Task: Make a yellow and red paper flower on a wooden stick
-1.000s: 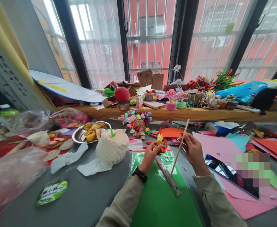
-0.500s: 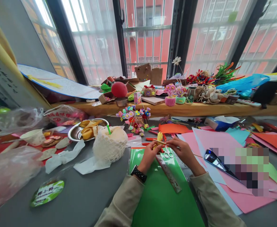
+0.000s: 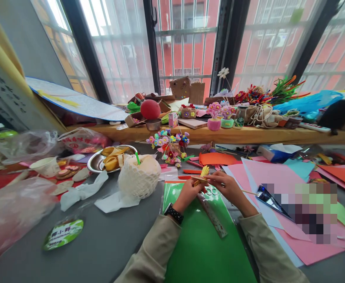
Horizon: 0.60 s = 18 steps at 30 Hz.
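My left hand (image 3: pixel 189 193), with a dark dotted watch band at the wrist, is closed around the base of a bundle of narrow yellow strips (image 3: pixel 204 171), fanned at the top. A thin wooden stick (image 3: pixel 248 192) seems to run through both hands, its far end sticking out past the right one. My right hand (image 3: pixel 226 187) pinches at the stick and the bundle's side; its fingertips partly hide the contact. Beneath the hands lie scissors (image 3: pixel 213 191), partly covered, and a patterned ruler (image 3: pixel 215 218) on green sheets (image 3: pixel 208 251) in a clear sleeve.
Left stand a netted coconut (image 3: pixel 138 179) with a green straw and a metal bowl (image 3: pixel 90 165) of peels. Pink paper (image 3: pixel 316 251) and a phone (image 3: pixel 274 202) lie right. Behind are small craft flowers (image 3: pixel 168 145) and a crowded wooden sill (image 3: pixel 125 135).
The stick and yellow bundle have turned slightly between my fingers, and the right fingertips have shifted closer to the bundle. The whole view has moved a little.
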### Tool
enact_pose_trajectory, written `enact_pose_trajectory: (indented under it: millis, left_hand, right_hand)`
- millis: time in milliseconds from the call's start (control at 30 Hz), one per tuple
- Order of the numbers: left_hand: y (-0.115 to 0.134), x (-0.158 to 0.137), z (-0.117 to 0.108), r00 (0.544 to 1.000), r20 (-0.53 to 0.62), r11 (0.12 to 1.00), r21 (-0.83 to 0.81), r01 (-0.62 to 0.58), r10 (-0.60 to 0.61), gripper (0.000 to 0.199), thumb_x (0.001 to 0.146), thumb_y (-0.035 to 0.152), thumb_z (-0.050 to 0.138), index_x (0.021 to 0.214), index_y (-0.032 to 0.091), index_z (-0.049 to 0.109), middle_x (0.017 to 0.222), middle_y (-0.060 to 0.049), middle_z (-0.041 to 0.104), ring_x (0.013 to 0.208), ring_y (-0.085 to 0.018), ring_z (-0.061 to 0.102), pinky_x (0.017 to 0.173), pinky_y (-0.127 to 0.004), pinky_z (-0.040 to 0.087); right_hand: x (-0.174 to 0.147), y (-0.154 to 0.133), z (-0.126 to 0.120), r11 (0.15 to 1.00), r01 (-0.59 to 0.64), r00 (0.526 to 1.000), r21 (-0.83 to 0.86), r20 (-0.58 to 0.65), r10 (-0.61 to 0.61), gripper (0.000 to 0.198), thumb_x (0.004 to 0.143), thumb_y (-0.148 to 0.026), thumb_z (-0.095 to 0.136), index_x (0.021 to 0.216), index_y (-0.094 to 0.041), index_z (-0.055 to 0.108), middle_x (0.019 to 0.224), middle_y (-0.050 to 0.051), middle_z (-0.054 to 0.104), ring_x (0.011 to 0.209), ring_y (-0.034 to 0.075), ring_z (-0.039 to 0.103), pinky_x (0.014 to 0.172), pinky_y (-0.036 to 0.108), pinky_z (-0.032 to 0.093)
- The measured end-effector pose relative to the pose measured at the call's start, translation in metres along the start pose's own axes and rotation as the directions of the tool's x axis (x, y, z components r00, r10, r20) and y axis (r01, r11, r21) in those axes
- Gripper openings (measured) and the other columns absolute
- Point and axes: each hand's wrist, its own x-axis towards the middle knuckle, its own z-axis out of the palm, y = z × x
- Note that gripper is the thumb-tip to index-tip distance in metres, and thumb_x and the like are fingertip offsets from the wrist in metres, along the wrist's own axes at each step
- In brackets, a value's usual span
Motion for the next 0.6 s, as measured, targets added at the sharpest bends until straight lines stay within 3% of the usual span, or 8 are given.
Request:
enact_pose_trajectory:
  millis: [167,433,600]
  left_hand:
    - [0.001,-0.002,-0.001,1.0,0.005,0.999,0.037,0.028,-0.028,0.026,0.064,0.035,0.055,0.074,0.012,0.058,0.054,-0.001,0.057,0.049,-0.01,0.051,0.049,-0.02,0.037]
    - [0.003,-0.002,-0.001,0.983,0.032,0.97,-0.158,0.186,-0.183,0.039,0.063,0.047,0.052,0.081,0.012,0.055,0.071,-0.005,0.061,0.052,-0.011,0.056,0.05,-0.021,0.04]
    - [0.002,0.0,-0.001,0.982,-0.007,0.969,-0.165,0.184,-0.187,0.044,0.065,0.051,0.047,0.075,0.01,0.058,0.063,-0.005,0.061,0.049,-0.011,0.056,0.048,-0.02,0.039]
  right_hand:
    - [0.0,0.001,0.002,1.0,0.031,0.999,-0.002,-0.024,-0.031,0.021,0.077,-0.026,0.045,0.09,-0.024,0.061,0.079,0.003,0.056,0.071,0.014,0.053,0.062,0.025,0.043]
    - [-0.001,0.001,0.011,0.986,0.072,0.986,-0.148,-0.14,-0.093,0.021,0.076,-0.023,0.045,0.09,-0.025,0.061,0.08,0.004,0.057,0.077,0.016,0.053,0.067,0.029,0.043]
    - [-0.003,0.001,0.017,0.982,0.078,0.984,-0.173,-0.145,-0.104,0.021,0.076,-0.024,0.045,0.089,-0.025,0.061,0.08,0.004,0.057,0.077,0.016,0.052,0.067,0.029,0.043]
